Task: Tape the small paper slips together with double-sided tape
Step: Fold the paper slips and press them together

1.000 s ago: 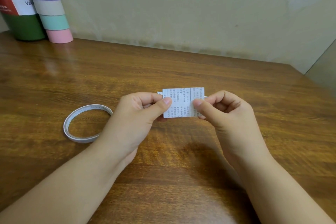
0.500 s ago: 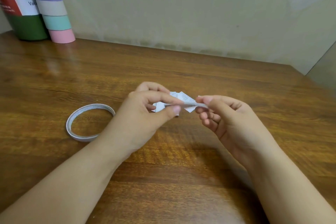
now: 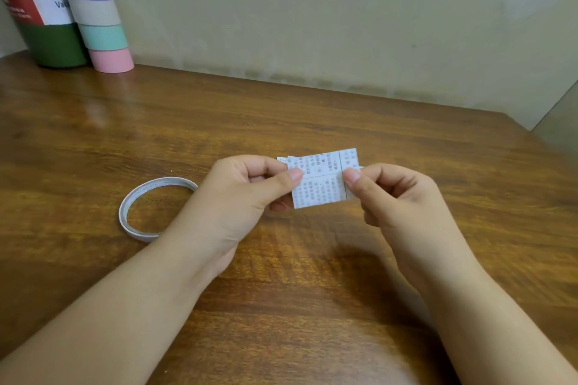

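since half a second ago, both hands have turned the paper slips flat to face the camera again. left hand pinches their left edge between thumb and curled fingers; right hand pinches the right edge the same way. slips sit between the hands, held above the wooden table. tape roll lies at nine o'clock of the left hand, partly behind its wrist.

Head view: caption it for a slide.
Both hands pinch printed paper slips above a wooden table, tape roll alongside.
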A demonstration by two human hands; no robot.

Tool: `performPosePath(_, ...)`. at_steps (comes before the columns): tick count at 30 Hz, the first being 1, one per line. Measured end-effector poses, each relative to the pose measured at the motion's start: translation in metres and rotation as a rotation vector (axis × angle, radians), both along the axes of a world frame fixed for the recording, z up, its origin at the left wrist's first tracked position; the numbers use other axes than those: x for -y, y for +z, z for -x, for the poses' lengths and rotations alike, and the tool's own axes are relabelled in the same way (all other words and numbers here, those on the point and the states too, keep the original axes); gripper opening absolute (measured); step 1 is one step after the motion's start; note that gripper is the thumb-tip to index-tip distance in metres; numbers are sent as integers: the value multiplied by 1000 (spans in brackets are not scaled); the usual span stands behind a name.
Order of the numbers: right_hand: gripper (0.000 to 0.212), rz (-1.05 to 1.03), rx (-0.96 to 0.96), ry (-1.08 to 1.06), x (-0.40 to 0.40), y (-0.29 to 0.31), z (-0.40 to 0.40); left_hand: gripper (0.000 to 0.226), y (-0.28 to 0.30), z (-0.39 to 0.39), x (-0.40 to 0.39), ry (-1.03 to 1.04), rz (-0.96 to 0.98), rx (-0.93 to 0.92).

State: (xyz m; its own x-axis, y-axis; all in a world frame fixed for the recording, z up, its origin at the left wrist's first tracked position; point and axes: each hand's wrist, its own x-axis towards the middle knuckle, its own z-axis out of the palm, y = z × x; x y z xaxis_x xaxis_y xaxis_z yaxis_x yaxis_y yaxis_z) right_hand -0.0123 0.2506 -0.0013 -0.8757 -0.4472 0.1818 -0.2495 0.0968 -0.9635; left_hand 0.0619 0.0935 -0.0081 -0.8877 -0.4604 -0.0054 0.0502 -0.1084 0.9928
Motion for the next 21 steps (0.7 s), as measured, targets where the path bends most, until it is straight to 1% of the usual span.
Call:
performPosePath(3,27,-11,30,22,2,-2,-2,10,-1,0,-3,18,48,-19)
performPosePath(6,15,2,130,146,5,-2,-8,10,-2,0,-7,14,115,-22)
performPosePath(7,14,0,154,167,6,-2,-11,10,-3,0,-8,9,140,-18)
performPosePath(11,12,-37,148,137,7,-2,-11,15,-5,0,-8,-17,173,-3)
performPosePath(12,16,-48,132,108,7,-2,-9,18,-5,-1,-8,-15,170,1)
performPosePath(15,41,-123,50,-27,3,-5,-1,22,-6,-1,-3,11,173,53)
performPosePath(16,42,-190,24,-48,2,-5,2,21,-7,0,-2,16,220,94)
performPosePath(17,40,-274,-2,-54,1,-7,4,21,-9,0,-1,18,312,143)
performPosePath(19,37,-469,-96,-52,1,-12,5,23,-13,0,-3,10,593,234)
performPosePath(21,37,-639,-242,-44,3,-17,5,22,-14,-1,-7,-7,862,300)
